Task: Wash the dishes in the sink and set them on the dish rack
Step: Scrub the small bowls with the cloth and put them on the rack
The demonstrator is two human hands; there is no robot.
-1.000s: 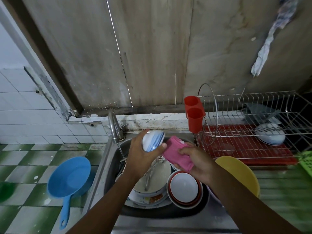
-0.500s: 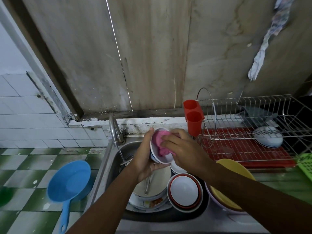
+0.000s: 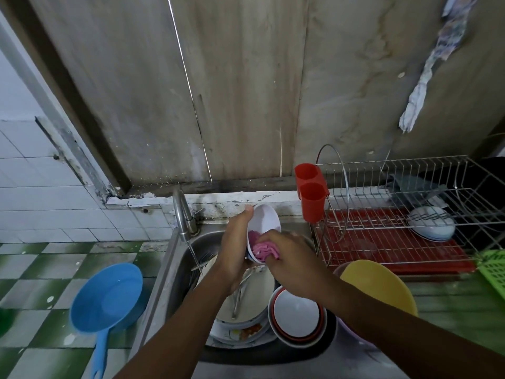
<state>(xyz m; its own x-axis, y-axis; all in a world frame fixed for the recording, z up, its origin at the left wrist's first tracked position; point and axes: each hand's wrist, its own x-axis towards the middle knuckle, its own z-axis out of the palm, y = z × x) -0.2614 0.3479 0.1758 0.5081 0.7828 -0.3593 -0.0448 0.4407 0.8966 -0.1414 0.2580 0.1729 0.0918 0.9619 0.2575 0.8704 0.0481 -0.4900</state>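
one cloth (image 3: 263, 248) now inside bowl (image 3: 264, 222)

Single head-worn view looks forward and down, close over the sink (image 3: 188, 258).

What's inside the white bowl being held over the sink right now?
A crumpled pink cloth sits inside the white bowl, pressed in by the right hand. The left hand holds the bowl. The bowl's bottom is covered by cloth and fingers.

The bowl (image 3: 264, 220) is white. The cloth (image 3: 263, 248) is pink. The dipper (image 3: 107, 298) is blue, the big bowl (image 3: 378, 287) yellow, the cups (image 3: 311, 195) red. The bench (image 3: 41, 269) has green and white squares.
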